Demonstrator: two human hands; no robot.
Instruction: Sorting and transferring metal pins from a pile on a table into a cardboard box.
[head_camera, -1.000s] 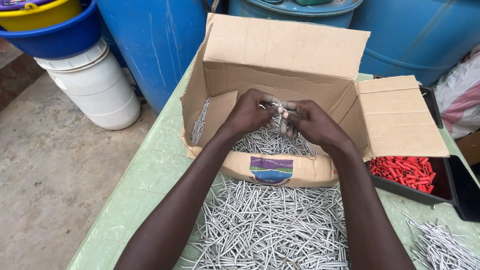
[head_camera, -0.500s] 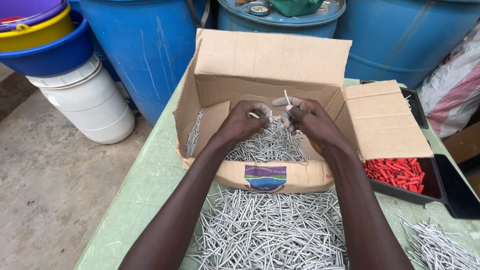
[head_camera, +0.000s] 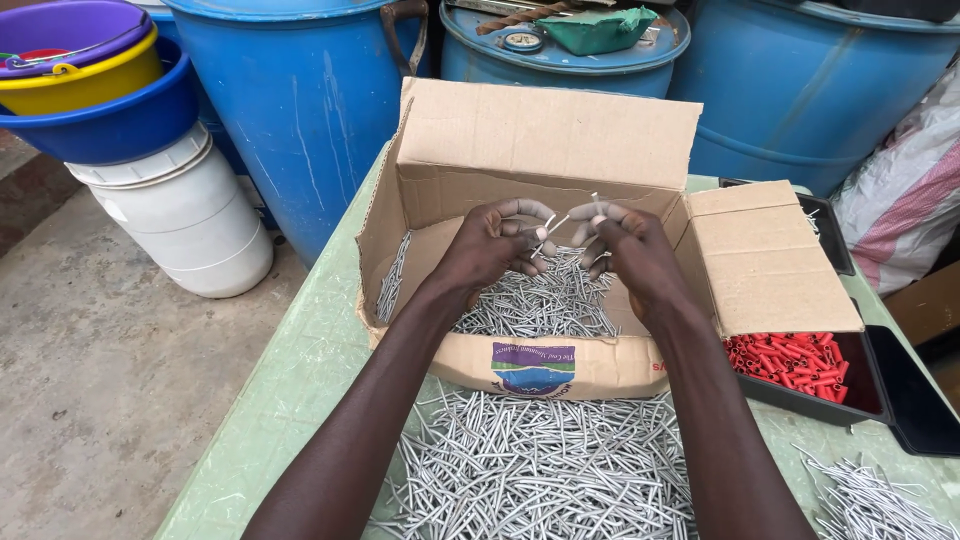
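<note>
Both hands meet inside the box (head_camera: 545, 140): left hand (head_camera: 490, 250) and right hand (head_camera: 630, 250) pinch one nail (head_camera: 553, 226), axis slanting between fingertips.

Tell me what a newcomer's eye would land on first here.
First, the open cardboard box at the centre of the green table, half full of silvery nails, with the left hand and right hand meeting above them, one nail in their grip. Next, the heap of loose nails before the box, and the red pieces in a black tray on the right.
</note>
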